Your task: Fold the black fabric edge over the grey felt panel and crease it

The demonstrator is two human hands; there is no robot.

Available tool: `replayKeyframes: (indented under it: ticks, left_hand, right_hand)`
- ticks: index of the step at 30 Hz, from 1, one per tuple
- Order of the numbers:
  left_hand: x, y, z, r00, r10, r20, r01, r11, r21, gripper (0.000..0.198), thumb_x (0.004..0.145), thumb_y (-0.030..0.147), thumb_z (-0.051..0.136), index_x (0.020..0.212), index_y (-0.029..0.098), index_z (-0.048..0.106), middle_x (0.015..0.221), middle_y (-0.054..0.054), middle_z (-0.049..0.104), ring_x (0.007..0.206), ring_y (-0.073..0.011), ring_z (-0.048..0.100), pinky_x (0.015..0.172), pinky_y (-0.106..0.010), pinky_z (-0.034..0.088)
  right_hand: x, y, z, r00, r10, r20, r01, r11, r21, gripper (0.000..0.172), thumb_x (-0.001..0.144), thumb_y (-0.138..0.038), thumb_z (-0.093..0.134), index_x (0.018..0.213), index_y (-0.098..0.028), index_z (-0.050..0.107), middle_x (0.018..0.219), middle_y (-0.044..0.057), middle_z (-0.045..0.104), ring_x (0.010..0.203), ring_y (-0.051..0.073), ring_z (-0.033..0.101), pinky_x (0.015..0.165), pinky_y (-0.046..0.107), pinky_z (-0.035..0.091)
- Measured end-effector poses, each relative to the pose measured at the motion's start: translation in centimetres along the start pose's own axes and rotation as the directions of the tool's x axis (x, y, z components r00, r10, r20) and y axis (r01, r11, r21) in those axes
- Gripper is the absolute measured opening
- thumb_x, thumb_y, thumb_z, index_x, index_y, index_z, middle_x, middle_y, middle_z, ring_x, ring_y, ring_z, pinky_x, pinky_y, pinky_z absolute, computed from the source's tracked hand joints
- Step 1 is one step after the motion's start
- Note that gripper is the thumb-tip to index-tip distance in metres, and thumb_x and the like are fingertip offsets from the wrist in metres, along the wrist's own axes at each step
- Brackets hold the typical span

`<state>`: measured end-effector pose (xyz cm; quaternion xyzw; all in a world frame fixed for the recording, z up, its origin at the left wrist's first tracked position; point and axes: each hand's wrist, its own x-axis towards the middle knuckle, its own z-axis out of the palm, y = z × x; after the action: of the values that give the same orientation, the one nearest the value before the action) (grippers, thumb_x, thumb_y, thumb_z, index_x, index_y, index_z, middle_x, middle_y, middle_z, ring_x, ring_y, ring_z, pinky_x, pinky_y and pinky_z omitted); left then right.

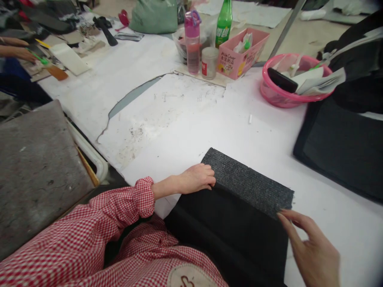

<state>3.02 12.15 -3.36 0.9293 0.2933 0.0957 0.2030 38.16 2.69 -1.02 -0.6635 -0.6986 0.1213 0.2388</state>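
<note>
A piece of black fabric [233,235] hangs over the near table edge toward my lap. Along its far side lies a dark grey, speckled textured strip [248,181]. My left hand [197,178] is closed at the left end, its fingers curled on the fabric where it meets the strip. At the right end, my right hand [311,243] pinches the fabric's edge near the strip's corner between thumb and fingertips. What lies under the left fingers is hidden.
White paper covers the table [179,115]. A pink basket [284,99], a pink box [236,59], a water bottle [193,48] and a green bottle [224,26] stand at the back. Folded black fabric [344,147] lies right. Another person's hand [18,52] shows far left.
</note>
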Motion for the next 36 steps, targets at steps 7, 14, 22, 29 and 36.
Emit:
replayKeyframes:
  ticks: [7,14,22,29,36]
  left_hand:
    - [-0.1,-0.4,0.4,1.000,-0.016,-0.006,0.016,1.000,0.008,0.010,0.093,0.030,0.064,0.091,0.020,0.065,0.088,-0.003,0.061,0.088,-0.0196,0.052,0.076,-0.033,0.042]
    - [-1.3,-1.4,1.3,0.994,-0.050,-0.095,0.043,0.996,-0.078,0.020,0.100,0.032,0.052,0.101,0.016,0.065,0.092,-0.006,0.062,0.092,-0.0199,0.053,0.085,-0.032,0.044]
    - [-2.6,-1.6,1.3,0.985,-0.084,-0.150,0.066,0.990,-0.124,0.027,0.104,0.026,0.040,0.100,0.017,0.065,0.095,-0.008,0.065,0.093,-0.0185,0.057,0.086,-0.032,0.047]
    - [-3.5,-2.0,1.5,0.965,0.051,-0.255,-0.059,0.998,-0.023,0.016,0.100,0.013,0.047,0.102,0.014,0.063,0.098,-0.008,0.066,0.096,-0.0175,0.058,0.086,-0.031,0.051]
    - [-3.9,-2.4,2.1,0.937,0.130,-0.325,-0.120,0.991,0.052,0.014,0.099,0.012,0.050,0.107,0.012,0.062,0.101,-0.009,0.065,0.097,-0.0189,0.059,0.084,-0.033,0.055]
  right_hand:
    - [3.2,-9.8,9.2,0.915,-0.359,0.182,0.345,0.933,0.102,0.024,0.099,-0.038,0.049,0.113,-0.023,0.061,0.106,0.006,0.065,0.100,0.023,0.056,0.084,0.037,0.044]
    - [2.4,-9.1,11.0,0.928,-0.364,0.083,0.361,0.931,0.050,0.019,0.098,-0.026,0.053,0.113,-0.026,0.065,0.095,0.002,0.065,0.090,0.021,0.052,0.077,0.035,0.036]
    - [1.9,-8.4,11.8,0.938,-0.342,0.052,0.342,0.940,0.017,0.030,0.098,-0.018,0.050,0.120,-0.032,0.065,0.094,0.002,0.062,0.089,0.021,0.050,0.078,0.035,0.036]
    - [1.9,-8.7,11.7,0.923,-0.381,0.056,0.382,0.924,-0.002,0.037,0.098,-0.014,0.045,0.121,-0.035,0.065,0.097,0.003,0.062,0.093,0.021,0.050,0.081,0.038,0.036]
    - [2.1,-8.9,11.6,0.917,-0.394,0.068,0.394,0.919,0.004,0.036,0.098,-0.013,0.048,0.121,-0.033,0.065,0.098,0.003,0.062,0.093,0.021,0.051,0.080,0.036,0.036]
